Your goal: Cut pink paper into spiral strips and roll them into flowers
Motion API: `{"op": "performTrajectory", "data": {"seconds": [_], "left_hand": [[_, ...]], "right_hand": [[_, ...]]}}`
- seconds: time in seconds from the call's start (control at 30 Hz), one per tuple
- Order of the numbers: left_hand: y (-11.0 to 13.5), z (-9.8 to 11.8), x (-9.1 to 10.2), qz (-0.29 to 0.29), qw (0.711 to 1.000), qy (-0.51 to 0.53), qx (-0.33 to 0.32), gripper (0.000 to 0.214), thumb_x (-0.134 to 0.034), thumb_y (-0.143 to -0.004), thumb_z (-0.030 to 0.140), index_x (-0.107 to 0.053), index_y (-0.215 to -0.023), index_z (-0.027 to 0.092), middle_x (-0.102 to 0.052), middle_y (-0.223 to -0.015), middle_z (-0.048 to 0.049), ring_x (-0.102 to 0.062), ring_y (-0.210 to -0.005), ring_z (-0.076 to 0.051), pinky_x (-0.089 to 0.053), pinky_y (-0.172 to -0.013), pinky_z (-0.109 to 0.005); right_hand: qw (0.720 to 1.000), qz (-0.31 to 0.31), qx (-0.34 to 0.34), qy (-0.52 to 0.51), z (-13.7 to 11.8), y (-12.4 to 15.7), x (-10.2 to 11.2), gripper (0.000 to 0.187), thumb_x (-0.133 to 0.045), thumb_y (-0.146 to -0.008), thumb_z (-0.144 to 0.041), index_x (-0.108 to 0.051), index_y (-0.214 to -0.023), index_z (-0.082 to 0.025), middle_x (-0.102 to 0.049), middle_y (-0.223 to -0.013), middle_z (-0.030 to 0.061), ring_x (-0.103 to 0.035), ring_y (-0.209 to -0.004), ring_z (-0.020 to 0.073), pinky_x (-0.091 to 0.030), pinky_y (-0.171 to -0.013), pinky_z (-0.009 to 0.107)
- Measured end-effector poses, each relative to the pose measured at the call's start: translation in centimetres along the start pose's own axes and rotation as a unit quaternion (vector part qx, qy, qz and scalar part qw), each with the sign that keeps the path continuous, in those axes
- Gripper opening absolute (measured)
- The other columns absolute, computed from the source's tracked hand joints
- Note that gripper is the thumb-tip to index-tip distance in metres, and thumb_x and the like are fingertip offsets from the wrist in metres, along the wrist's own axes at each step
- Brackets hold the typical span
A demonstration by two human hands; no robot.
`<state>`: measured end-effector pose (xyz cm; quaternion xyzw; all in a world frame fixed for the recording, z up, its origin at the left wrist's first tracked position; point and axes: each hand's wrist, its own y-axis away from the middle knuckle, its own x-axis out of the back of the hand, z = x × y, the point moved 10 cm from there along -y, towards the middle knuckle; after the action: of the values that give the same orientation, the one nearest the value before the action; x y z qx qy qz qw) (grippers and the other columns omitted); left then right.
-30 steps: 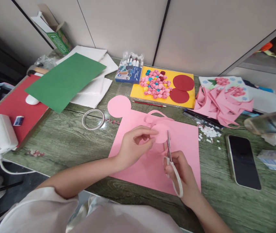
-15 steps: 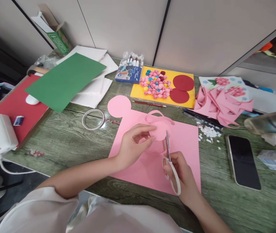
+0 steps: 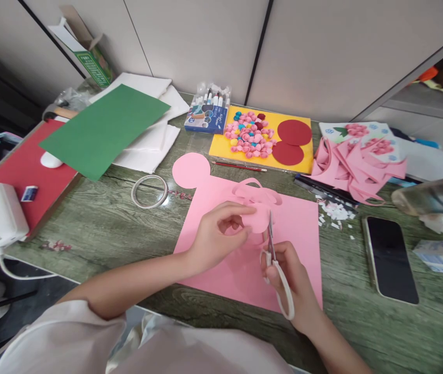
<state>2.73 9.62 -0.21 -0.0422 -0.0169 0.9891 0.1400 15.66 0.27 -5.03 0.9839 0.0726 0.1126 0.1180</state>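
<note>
My left hand (image 3: 215, 236) pinches a small pink paper piece (image 3: 258, 218) and holds it above a large pink sheet (image 3: 303, 244) on the green table. My right hand (image 3: 291, 278) grips white-handled scissors (image 3: 276, 265), whose blades point up into the right edge of the pink piece. A curled pink offcut strip (image 3: 254, 189) hangs from the piece at its far side. A cut pink disc (image 3: 190, 170) lies just beyond the sheet's far left corner.
A tape ring (image 3: 149, 191) lies left of the sheet, a phone (image 3: 391, 258) to the right. Behind are a red pencil (image 3: 239, 167), a yellow board (image 3: 262, 140) with paper balls and red discs, markers (image 3: 207, 114), green paper (image 3: 104, 130), pink scraps (image 3: 356, 163) and white bits (image 3: 336, 213).
The scissors have shifted slightly along the pink piece's edge, and my left hand has turned the piece a little. Everything else on the table stays put.
</note>
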Motion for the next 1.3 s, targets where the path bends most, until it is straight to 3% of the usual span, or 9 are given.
{"op": "performTrajectory", "data": {"seconds": [0.53,0.87,1.1,1.3], "left_hand": [[-0.4,1.1,1.2,0.042,0.998,-0.027,-0.031,0.016,-0.062,-0.071,0.005,-0.07,-0.079,0.017,-0.069,-0.084,-0.0054,-0.063,-0.08,-0.012,-0.05,-0.069,-0.023],[-0.5,1.2,1.8,0.053,0.998,-0.011,-0.043,0.019,-0.06,-0.078,0.009,-0.072,-0.089,0.02,-0.069,-0.091,-0.0055,-0.063,-0.087,-0.014,-0.05,-0.077,-0.026],[-0.4,1.1,1.5,0.054,0.998,0.002,-0.032,0.023,-0.066,-0.073,0.01,-0.07,-0.094,0.019,-0.065,-0.092,-0.0054,-0.059,-0.079,-0.011,-0.05,-0.069,-0.024],[-0.2,0.7,0.6,0.021,0.999,-0.027,-0.006,0.023,-0.064,-0.072,0.009,-0.07,-0.093,0.018,-0.067,-0.091,-0.0068,-0.058,-0.077,-0.012,-0.049,-0.066,-0.024]], "right_hand": [[1.0,-0.006,-0.009,0.02,0.0,0.0,0.2,0.022,-0.044,-0.092,-0.043,-0.043,-0.1,-0.023,-0.048,-0.072,-0.0025,-0.043,-0.061,0.0133,-0.035,-0.056,0.026],[0.999,-0.012,-0.012,0.041,-0.2,-0.2,0.1,0.02,-0.045,-0.091,-0.043,-0.043,-0.095,-0.023,-0.048,-0.071,-0.0029,-0.044,-0.061,0.0132,-0.036,-0.055,0.025],[0.999,-0.021,-0.02,0.039,-0.2,-0.1,-0.1,0.022,-0.045,-0.091,-0.044,-0.042,-0.095,-0.023,-0.047,-0.072,-0.0024,-0.044,-0.061,0.0132,-0.036,-0.055,0.026],[1.0,-0.006,0.018,-0.001,-1.1,0.0,0.0,0.029,-0.043,-0.09,-0.051,-0.042,-0.098,-0.023,-0.049,-0.074,-0.0012,-0.044,-0.064,0.0144,-0.036,-0.057,0.027]]}}
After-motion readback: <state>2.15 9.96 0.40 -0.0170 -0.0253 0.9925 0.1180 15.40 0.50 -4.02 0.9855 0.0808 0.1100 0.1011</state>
